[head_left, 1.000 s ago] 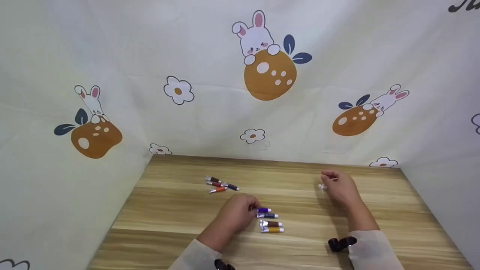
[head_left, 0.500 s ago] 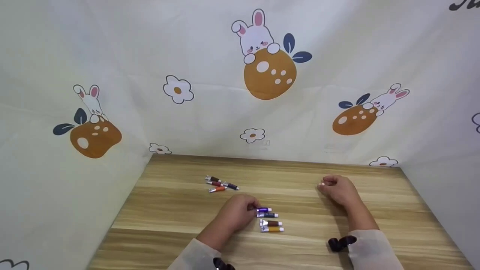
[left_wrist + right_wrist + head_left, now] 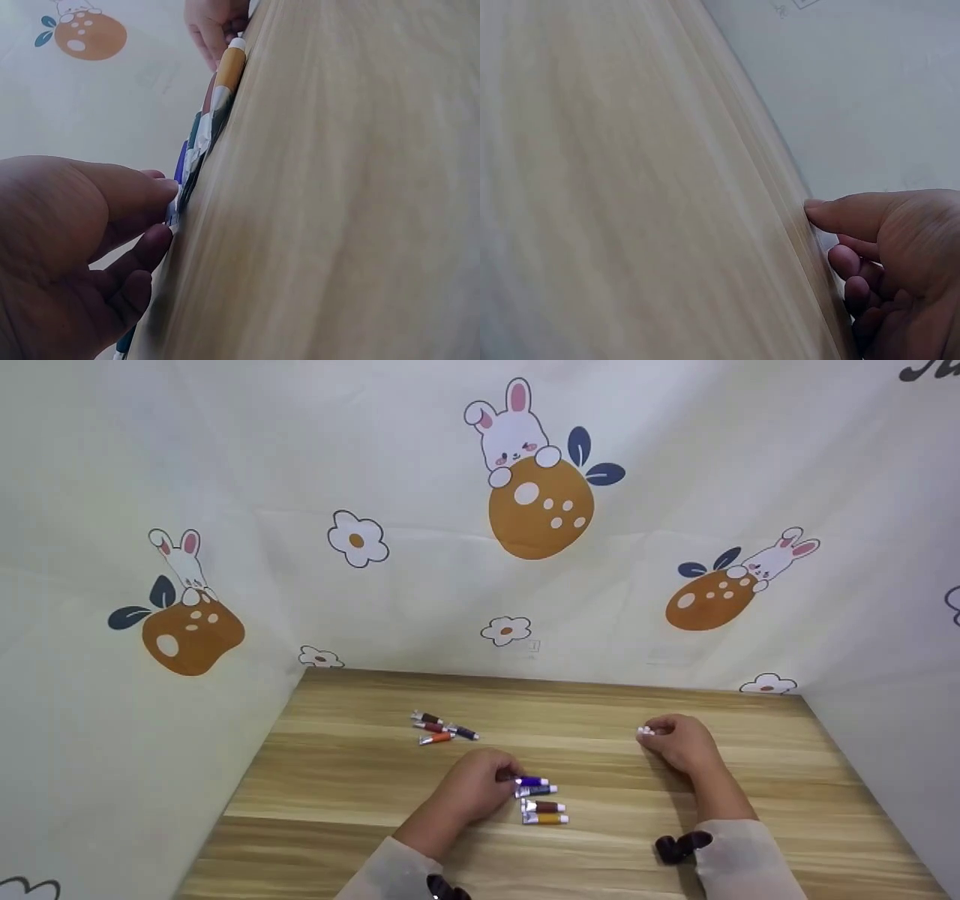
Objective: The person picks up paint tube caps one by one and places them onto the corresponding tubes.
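From the head view I saw the whole tabletop (image 3: 337, 780), boxed in by a printed cloth backdrop (image 3: 420, 607) at the left, far and right edges. At far left-centre lay a loose cluster of paint tubes (image 3: 442, 730), well apart from both hands. Nearer me, my left hand (image 3: 472, 791) rested at the left end of a stacked row of four tubes. Its fingers (image 3: 154, 187) pinched the tail of the purple tube (image 3: 531, 781), the farthest of the row, with the dark tube (image 3: 537, 791), the brown tube (image 3: 543, 807) and the yellow tube (image 3: 546, 818) lying just beside one another below it, white caps pointing right.

The left wrist view gave what the head view could not: thumb and forefinger pressed together on the crimped end of the purple tube (image 3: 181, 161), seen edge-on along the wood grain, with the yellow tube (image 3: 229, 67) at the row's far end.

Bare wood lay open between the two hands and toward the near edge. To the right, my right hand (image 3: 679, 744) sat curled on the tabletop near the far right corner, holding small white caps (image 3: 645, 730). The right wrist view showed only curled fingers (image 3: 855, 214) against the wood; the caps were hidden there.
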`<state>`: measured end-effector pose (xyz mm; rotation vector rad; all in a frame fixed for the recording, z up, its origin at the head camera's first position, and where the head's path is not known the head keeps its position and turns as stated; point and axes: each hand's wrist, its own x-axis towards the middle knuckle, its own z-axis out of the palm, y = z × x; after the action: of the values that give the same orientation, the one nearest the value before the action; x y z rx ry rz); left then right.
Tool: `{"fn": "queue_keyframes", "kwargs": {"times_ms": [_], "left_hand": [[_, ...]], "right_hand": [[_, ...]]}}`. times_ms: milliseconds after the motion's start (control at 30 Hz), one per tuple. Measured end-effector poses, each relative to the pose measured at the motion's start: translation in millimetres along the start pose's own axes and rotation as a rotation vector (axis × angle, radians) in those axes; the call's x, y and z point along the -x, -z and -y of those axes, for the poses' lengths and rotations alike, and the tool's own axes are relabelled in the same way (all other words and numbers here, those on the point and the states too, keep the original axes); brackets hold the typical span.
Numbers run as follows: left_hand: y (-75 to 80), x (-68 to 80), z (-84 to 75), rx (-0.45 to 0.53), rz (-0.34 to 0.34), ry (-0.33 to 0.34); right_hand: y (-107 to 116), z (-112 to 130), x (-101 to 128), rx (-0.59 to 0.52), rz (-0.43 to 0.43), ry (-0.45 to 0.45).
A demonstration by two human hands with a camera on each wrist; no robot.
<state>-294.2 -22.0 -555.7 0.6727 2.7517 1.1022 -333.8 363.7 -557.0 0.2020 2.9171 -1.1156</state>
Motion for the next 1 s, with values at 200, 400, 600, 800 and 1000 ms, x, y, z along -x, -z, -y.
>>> {"fn": "queue_keyframes", "kwargs": {"times_ms": [200, 400, 600, 800, 1000], "left_hand": [[2.0, 0.8, -0.5, 0.048, 0.022, 0.027], [5.5, 1.7, -0.5, 0.075, 0.032, 0.048], [10.6, 0.4, 3.2, 0.077, 0.017, 0.048], [17.3, -1.2, 8.6, 0.069, -0.007, 0.093], [24.6, -1.7, 17.9, 0.057, -0.110, 0.080]], "right_hand": [[0.0, -0.8, 0.4, 0.011, -0.015, 0.003], [-0.2, -1.3, -0.1, 0.023, -0.020, -0.003], [0.1, -1.4, -0.1, 0.027, -0.024, -0.012], [1.3, -2.2, -0.7, 0.032, -0.037, -0.018], [2.4, -4.8, -0.9, 0.003, -0.051, -0.044]]}}
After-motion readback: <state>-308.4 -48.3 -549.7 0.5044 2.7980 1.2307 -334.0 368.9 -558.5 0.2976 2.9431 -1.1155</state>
